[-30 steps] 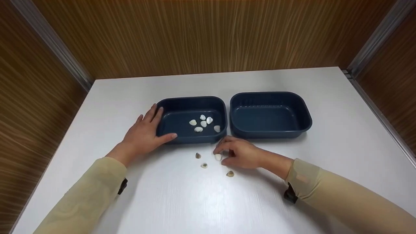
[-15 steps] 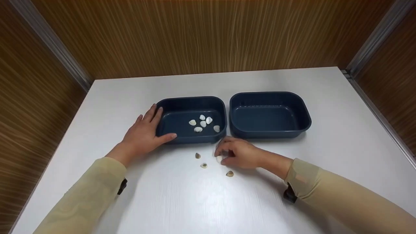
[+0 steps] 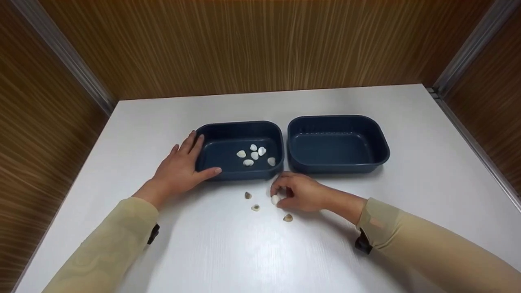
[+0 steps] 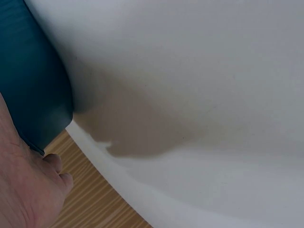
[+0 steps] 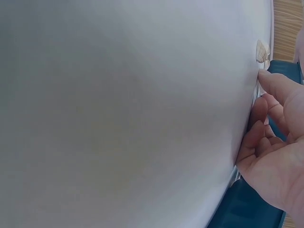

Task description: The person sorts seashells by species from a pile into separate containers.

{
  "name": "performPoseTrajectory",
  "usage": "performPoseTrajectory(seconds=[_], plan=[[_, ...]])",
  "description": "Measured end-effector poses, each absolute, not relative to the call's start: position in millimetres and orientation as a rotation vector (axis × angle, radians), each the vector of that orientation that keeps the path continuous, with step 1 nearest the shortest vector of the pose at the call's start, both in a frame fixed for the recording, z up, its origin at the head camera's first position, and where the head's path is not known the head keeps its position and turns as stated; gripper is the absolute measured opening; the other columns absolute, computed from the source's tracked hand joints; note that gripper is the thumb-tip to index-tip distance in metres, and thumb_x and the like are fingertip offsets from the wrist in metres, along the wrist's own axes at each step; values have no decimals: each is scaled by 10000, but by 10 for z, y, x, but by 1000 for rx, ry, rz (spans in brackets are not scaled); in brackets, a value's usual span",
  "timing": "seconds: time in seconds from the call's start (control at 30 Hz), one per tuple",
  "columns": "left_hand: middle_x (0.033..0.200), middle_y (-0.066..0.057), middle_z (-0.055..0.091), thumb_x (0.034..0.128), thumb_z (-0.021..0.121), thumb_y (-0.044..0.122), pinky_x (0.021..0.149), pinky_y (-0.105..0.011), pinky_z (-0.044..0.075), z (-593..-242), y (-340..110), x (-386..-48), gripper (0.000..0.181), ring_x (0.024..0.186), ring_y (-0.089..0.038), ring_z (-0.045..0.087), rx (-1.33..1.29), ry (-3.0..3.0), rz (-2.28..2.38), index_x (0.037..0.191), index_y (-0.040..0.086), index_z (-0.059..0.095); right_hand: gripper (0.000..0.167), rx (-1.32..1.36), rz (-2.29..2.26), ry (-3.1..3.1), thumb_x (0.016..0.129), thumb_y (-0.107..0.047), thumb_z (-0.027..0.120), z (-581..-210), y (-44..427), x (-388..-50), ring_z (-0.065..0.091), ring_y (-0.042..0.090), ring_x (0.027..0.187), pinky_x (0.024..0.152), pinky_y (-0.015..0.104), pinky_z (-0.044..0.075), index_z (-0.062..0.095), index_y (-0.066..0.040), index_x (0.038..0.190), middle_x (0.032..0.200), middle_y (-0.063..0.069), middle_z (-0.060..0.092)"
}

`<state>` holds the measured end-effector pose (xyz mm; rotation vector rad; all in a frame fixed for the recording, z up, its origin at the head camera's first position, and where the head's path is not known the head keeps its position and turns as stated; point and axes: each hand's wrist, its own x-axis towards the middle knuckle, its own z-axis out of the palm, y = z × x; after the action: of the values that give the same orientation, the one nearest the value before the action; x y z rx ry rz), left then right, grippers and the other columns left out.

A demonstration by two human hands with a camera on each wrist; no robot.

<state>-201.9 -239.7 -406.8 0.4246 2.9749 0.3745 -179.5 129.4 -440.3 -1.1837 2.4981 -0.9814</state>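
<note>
The left hand (image 3: 179, 169) rests with spread fingers on the left end of a dark blue bin (image 3: 240, 175), its thumb over the front rim. In the left wrist view part of that hand (image 4: 31, 185) touches the bin's wall (image 4: 35, 80). Several pale shells (image 3: 248, 162) lie inside this bin. In front of the bins, the right hand (image 3: 303, 192) pinches a white shell (image 3: 275, 200) between thumb and fingers, low at the table. The right wrist view shows the right hand (image 5: 275, 137) with curled fingers near a shell (image 5: 261, 51). Close by lie small brownish shells (image 3: 288, 217).
A second dark blue bin (image 3: 338, 167), with no shells in it, stands just right of the first. Both stand on a white table (image 3: 228, 252), with wood-patterned panels (image 3: 260, 44) behind and at the sides.
The right hand's fingers have closed on the white shell, which has shifted slightly right and toward the body. The left hand has stayed on the bin.
</note>
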Motion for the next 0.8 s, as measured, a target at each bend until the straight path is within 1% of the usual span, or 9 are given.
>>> performPoseTrajectory(seconds=[0.1, 0.23, 0.37, 0.8], plan=[[1781, -135, -41, 895, 409, 926, 1306, -539, 67, -4067, -2395, -2016, 1207, 1609, -411, 160, 422, 2975, 380, 1718, 130, 26, 210, -1185, -1019, 2480, 869, -3, 807, -4406, 1292, -1795, 601, 192, 814, 721, 249, 472, 749, -87, 1052, 932, 49, 659], [1780, -144, -33, 899, 408, 923, 1305, -543, 66, -4066, -2390, -2013, 1205, 1610, -405, 165, 429, 2980, 378, 1717, 120, 36, 200, -1141, -1063, 2456, 857, 23, 795, -4409, 1292, -1795, 602, 146, 796, 713, 230, 480, 742, -77, 1022, 880, 29, 676], [1779, -155, -23, 910, 419, 908, 1304, -547, 65, -4069, -2391, -2014, 1195, 1611, -393, 169, 445, 2989, 374, 1715, 105, 51, 195, -1096, -1077, 2452, 854, 17, 799, -4401, 1296, -1797, 595, 108, 794, 719, 224, 488, 739, -82, 1010, 868, 7, 681], [1780, -147, -30, 908, 414, 912, 1304, -546, 69, -4087, -2404, -2018, 1195, 1610, -397, 170, 449, 2995, 380, 1717, 114, 43, 171, -1056, -1122, 2426, 873, -15, 816, -4366, 1332, -1795, 609, 88, 812, 745, 231, 520, 752, -86, 1015, 868, -65, 679]])
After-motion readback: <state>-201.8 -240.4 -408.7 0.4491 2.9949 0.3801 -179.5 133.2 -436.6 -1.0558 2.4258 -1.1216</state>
